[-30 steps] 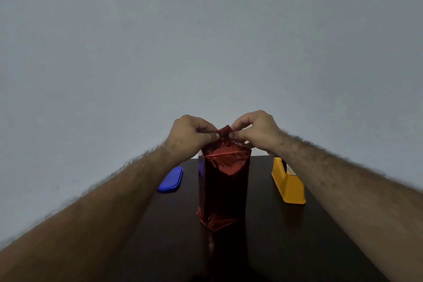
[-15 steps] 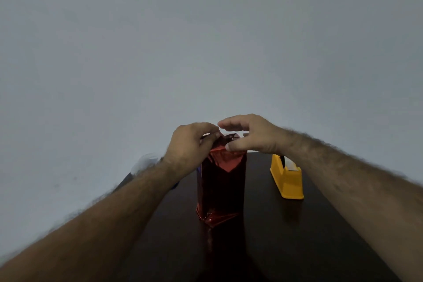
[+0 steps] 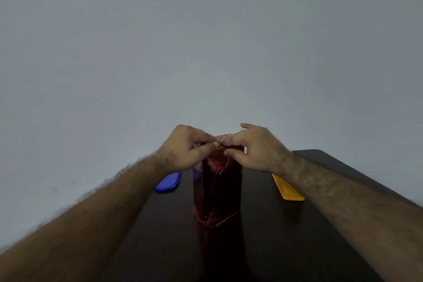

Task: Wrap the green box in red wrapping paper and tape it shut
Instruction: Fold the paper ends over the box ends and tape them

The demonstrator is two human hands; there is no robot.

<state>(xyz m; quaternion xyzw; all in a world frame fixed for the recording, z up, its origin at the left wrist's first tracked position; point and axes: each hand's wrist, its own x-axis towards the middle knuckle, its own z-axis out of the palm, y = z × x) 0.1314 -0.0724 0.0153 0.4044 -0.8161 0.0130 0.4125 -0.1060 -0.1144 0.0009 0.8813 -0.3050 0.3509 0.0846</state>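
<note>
A tall box covered in shiny red wrapping paper (image 3: 217,192) stands upright on the dark table (image 3: 286,236); no green shows through. Both hands work at its top end. My left hand (image 3: 185,149) pinches the folded paper at the top with curled fingers. My right hand (image 3: 249,149) also pinches the paper there, thumb under and fingers over the fold, fingertips meeting those of the left hand. The top flaps are mostly hidden by the hands.
A yellow tape dispenser (image 3: 288,188) sits to the right of the box, partly behind my right forearm. A blue flat object (image 3: 168,182) lies to the left. A plain grey wall rises just behind the table's far edge.
My right hand has come down from hovering over the top and now pinches the paper beside the left hand. The view has shifted, so the blue object shows again.
</note>
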